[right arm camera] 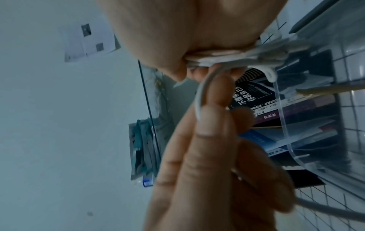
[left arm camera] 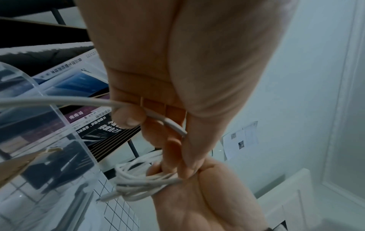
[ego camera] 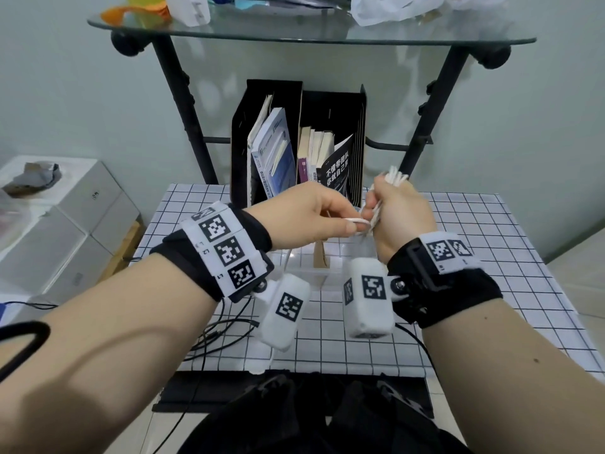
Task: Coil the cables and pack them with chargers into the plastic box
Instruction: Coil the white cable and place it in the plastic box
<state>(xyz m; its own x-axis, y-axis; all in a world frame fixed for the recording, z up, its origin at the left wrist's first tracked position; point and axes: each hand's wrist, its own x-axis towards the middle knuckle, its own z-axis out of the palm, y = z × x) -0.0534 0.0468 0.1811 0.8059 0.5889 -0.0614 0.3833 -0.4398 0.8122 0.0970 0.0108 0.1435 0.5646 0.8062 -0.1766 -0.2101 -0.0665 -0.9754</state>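
Note:
My right hand (ego camera: 384,204) grips a coiled bundle of white cable (ego camera: 395,177) above the table; its loops stick out above and below the fist. My left hand (ego camera: 356,225) pinches the loose end of that white cable (left arm camera: 158,116) between thumb and fingers, right beside the bundle (left arm camera: 138,176). In the right wrist view the strand (right arm camera: 199,100) curves from the bundle (right arm camera: 217,58) round the left fingers. The clear plastic box (ego camera: 304,273) stands on the table under both hands; its curved wall (left arm camera: 59,118) shows close by. I see no charger.
A black file holder (ego camera: 330,106) with books stands behind the box. Thin black cables (ego camera: 226,329) lie at the gridded table's (ego camera: 474,263) front left. A brown cardboard piece (ego camera: 320,257) sits in the box. White boxes (ego camera: 65,208) are stacked at left, with a glass shelf (ego camera: 294,32) overhead.

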